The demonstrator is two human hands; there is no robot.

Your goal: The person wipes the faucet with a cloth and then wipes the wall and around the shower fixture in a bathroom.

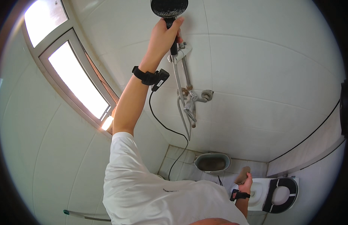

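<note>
My left hand point(167, 34) is raised high and closed around the handle of a black shower head point(168, 8), whose round face is at the top edge of the view. Below that hand, a wall bracket point(180, 53) and a grey shower hose point(176, 77) run down to a chrome mixer tap point(190, 105). Low on the right, my right hand point(246, 183) grips a flat, brownish-grey cloth point(242, 175), partly hidden by the fingers. Both wrists wear black straps.
A grey bucket point(220, 165) stands on the tiled floor by the wall. A toilet with a black-and-white seat point(269, 195) is at the lower right. On the left is a bright window point(75, 77); a thin cable point(161, 125) hangs from my left wrist. A green-tipped pole point(78, 214) lies lower left.
</note>
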